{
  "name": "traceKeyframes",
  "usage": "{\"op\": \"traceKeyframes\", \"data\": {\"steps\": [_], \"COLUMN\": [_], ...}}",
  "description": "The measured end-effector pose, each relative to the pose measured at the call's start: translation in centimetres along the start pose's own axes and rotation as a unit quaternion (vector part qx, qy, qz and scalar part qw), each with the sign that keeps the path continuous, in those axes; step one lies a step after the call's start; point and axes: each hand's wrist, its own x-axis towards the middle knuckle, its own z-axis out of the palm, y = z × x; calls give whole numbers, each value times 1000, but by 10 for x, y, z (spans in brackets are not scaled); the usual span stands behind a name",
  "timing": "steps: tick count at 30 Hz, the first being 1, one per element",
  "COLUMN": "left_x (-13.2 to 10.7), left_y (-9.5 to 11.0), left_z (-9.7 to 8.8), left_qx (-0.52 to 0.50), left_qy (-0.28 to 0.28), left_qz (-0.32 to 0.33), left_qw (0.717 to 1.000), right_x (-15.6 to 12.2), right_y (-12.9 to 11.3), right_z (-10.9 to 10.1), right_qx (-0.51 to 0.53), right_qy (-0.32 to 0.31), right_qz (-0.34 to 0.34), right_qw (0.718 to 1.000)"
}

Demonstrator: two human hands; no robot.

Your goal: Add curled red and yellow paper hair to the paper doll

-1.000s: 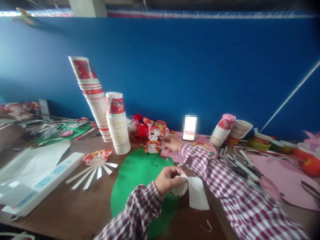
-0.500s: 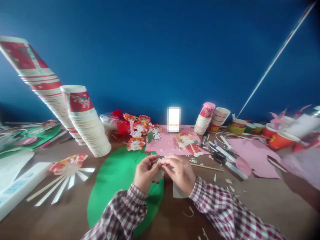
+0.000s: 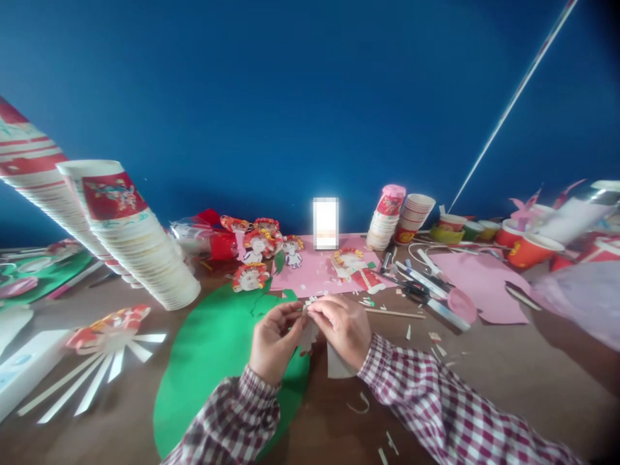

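My left hand [image 3: 274, 339] and my right hand [image 3: 343, 326] meet in the middle, over the right edge of a large green paper shape [image 3: 213, 368]. Between their fingertips is a small whitish paper piece [image 3: 309, 336], pinched by both hands. Its lower part hangs below the fingers, with a reddish bit at its bottom; the fingers hide the rest. A pale paper piece [image 3: 339, 363] lies on the table partly under my right hand. Just beyond the hands is a pink sheet [image 3: 310, 281] bearing paper scraps and a red and yellow decorated cutout [image 3: 349, 263].
Tall stacks of paper cups [image 3: 140, 239] lean at the left, beside a cup cut into strips [image 3: 109, 342]. Shorter cup stacks [image 3: 385, 223] stand at the back. Right of the hands lie a wooden stick [image 3: 394, 313], scissors [image 3: 411, 290], markers and pink paper [image 3: 494, 290].
The view has shifted, so most things sit further left. My fingertips have moved slightly on the paper piece, and more of it shows between the hands.
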Motion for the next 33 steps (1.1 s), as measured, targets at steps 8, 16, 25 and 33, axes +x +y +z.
{"op": "traceKeyframes", "data": {"steps": [8,16,25,33], "left_x": [-3,0,-1,-3], "left_y": [0,1,3,4], "left_z": [4,2,5,6], "left_qx": [50,2,31,62], "left_qy": [-4,6,46,64], "left_qz": [19,-7,14,29], "left_qw": [999,1000,998,996], "right_x": [4,4,-2,-2], "right_y": [7,11,8,5], "right_z": [3,1,5,5], "right_qx": [-108,-43,-95,-101], "right_qy": [-49,-21,-2,-21], "right_qz": [-12,15,-65,-46], "right_qw": [993,999,993,994]}}
